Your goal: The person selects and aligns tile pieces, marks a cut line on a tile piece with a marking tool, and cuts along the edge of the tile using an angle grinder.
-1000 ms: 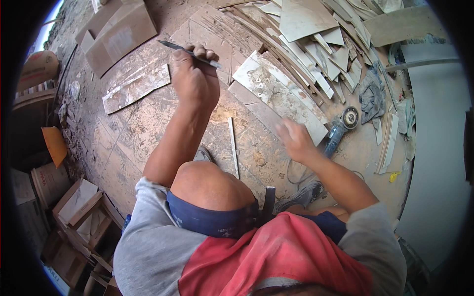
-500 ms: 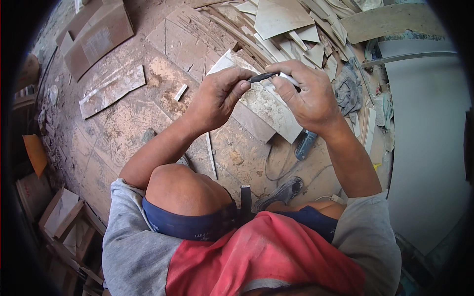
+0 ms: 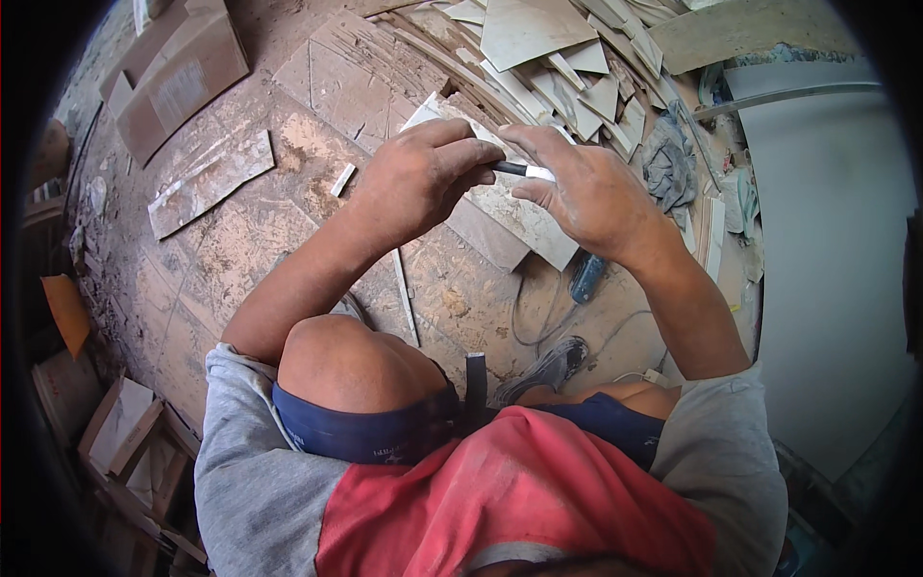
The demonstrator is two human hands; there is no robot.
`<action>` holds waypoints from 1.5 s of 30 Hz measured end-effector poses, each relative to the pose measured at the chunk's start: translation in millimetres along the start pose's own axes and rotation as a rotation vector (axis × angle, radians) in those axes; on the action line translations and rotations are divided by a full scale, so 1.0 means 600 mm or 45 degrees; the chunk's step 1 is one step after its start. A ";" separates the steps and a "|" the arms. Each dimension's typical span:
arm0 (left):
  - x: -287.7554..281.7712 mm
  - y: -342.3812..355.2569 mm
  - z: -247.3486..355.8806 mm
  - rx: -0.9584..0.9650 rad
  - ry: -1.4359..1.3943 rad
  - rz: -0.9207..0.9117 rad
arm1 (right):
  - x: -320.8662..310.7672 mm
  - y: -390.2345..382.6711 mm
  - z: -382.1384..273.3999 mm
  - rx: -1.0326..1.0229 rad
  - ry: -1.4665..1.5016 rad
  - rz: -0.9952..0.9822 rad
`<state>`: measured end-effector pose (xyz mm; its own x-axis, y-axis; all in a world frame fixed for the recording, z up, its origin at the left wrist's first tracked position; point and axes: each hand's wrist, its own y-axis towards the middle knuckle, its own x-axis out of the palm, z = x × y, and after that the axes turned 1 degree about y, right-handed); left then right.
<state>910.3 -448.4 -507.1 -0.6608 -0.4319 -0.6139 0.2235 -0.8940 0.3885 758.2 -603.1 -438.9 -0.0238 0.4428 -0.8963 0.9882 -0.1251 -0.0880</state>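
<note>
My left hand [image 3: 423, 178] is closed round a slim black marker [image 3: 510, 167] with a white end, held level above the stained white tiles [image 3: 546, 242]. My right hand [image 3: 606, 207] grips that white end between thumb and fingers, facing the left hand. Under the hands lies a narrower greyish tile strip [image 3: 490, 240]. A blue angle grinder [image 3: 587, 278] lies beyond the right wrist, its head mostly hidden, with a cord on the floor. My bare knee shows below the left forearm.
Broken tile offcuts [image 3: 538, 29] are heaped at the top, beside a grey rag [image 3: 668, 163]. Cardboard [image 3: 173, 87] lies upper left, near a loose tile piece [image 3: 212, 183]. A large pale panel [image 3: 827, 269] is on the right, wooden scrap [image 3: 130, 442] lower left.
My right hand has risen from near the grinder to the marker. My left hand has moved right and down to meet it, and the view has shifted slightly.
</note>
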 end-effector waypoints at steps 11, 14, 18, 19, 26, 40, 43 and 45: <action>0.026 0.050 -0.032 0.041 0.305 -0.045 | -0.012 -0.146 0.141 0.305 0.247 0.094; 0.008 0.035 -0.102 -0.406 0.210 -0.314 | 0.005 -0.316 0.285 0.751 0.280 0.358; 0.024 0.000 -0.199 -0.736 -0.008 -0.569 | 0.152 -0.591 0.426 1.585 0.136 0.507; 0.038 -0.009 -0.214 -0.800 0.024 -0.494 | 0.210 -0.653 0.436 1.600 -0.090 0.512; 0.105 -0.024 -0.234 -1.128 -0.060 -0.430 | 0.436 -0.755 0.398 1.822 0.023 0.592; 0.150 -0.038 -0.268 -1.100 -0.021 -0.348 | 0.370 -0.414 0.284 1.044 1.471 0.463; 0.154 -0.039 -0.267 -1.141 -0.111 -0.329 | 0.367 -0.401 0.284 1.116 1.612 0.406; 0.157 -0.040 -0.267 -1.190 -0.184 -0.286 | 0.361 -0.394 0.282 0.994 1.651 0.344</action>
<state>957.5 -486.9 -684.5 -0.8251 -0.2764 -0.4928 0.5192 -0.7150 -0.4682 493.8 -627.9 -685.5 0.6901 0.7234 0.0238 0.6087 -0.5622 -0.5598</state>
